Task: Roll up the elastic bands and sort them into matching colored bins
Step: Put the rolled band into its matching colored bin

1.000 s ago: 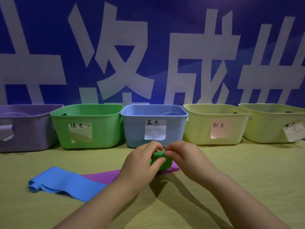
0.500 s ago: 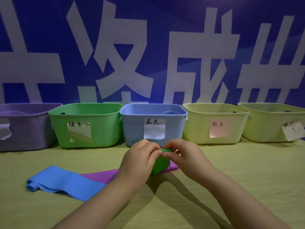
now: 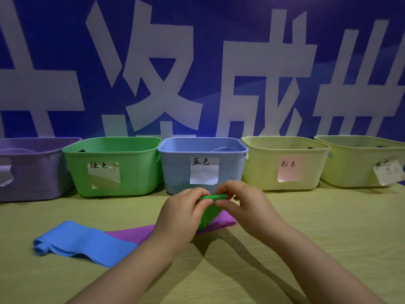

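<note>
Head: green band pinched between left grip and right grip.

Handwritten paper notes name the bins — the green bin reads 绿色, the blue bin 蓝色, the pale yellow bin to its right 粉色. The rightmost bin carries a crumpled note too smudged to read. The far blue backdrop bears huge white characters — 洛 and 成 whole, the others cut off.

Left hand and right hand pinch a green band above the purple band; bins line the table.
</note>
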The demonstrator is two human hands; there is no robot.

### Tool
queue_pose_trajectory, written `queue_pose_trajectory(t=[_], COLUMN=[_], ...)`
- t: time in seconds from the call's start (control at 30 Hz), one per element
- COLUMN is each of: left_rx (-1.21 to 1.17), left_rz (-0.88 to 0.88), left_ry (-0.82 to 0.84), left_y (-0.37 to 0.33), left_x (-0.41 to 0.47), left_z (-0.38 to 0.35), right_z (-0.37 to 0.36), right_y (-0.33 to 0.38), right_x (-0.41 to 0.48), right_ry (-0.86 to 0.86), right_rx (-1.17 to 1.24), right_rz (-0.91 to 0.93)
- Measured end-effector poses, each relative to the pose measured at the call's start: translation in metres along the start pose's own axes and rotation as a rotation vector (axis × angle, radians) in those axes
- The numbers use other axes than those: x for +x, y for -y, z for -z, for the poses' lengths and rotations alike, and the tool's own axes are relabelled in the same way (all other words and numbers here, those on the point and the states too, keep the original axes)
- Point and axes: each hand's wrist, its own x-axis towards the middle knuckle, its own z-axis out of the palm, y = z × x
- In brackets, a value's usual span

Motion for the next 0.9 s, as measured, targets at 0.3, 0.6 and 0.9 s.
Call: queue_pose_trajectory(t=[0.3, 0.6, 0.9], left_rx=[0.014, 0.048, 0.059], left_rz=[-0.009, -0.003, -0.055], left_ry=[-0.018, 0.011, -0.024], left_y=[0.0019, -0.0002, -0.0001], left_x=[0.0001, 0.0000, -0.0018], left_z=[-0.0018, 0.0000, 0.0002], right_z=[0.0005, -0.0010, -0.0028], right_y=[0.0023, 0.0014, 0.0028], right_x=[0.0001, -0.0012, -0.0009], right_ry=[0.017, -0.048, -0.003], right_rx=[-0.052, 0.029, -0.030], right_rz=[0.026, 0.003, -0.014])
